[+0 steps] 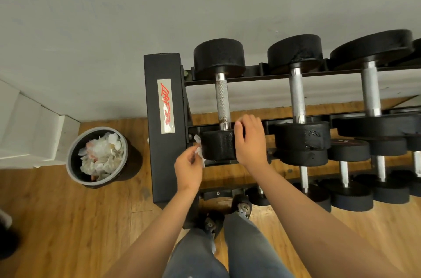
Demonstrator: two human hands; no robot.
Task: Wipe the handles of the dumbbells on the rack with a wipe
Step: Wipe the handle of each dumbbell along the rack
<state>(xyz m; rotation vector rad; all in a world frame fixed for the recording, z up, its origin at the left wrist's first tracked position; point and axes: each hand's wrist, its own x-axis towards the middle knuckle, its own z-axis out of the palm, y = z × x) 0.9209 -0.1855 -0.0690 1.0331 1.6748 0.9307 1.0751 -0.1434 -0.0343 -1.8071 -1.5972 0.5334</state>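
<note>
A grey bin [95, 182] on the floor holds crumpled used wipes [101, 157]. The left hand [188, 169] has its grip pinched on a white wipe [199, 152] beside the end post of the rack [163, 123]. The leftmost dumbbell [222, 100] lies on the top tier, its handle running straight away toward the wall. The right hand [249, 141] curls its grip over the near head, partly hiding it. The rightmost dumbbells are cut off by the frame edge

This looks like a gym or a home weights room. A black tiered steel rack [167, 164] with a red-lettered label [165, 105] fills the centre and right of the frame. It is loaded on several levels with round black-headed dumbbells with knurled metal handles [298, 54]. Beneath lies a wooden plank floor [68, 220], behind a plain grey wall [114, 27]. At lower left stands a round grey bin [68, 161] full of crumpled wipes [100, 157].
</note>
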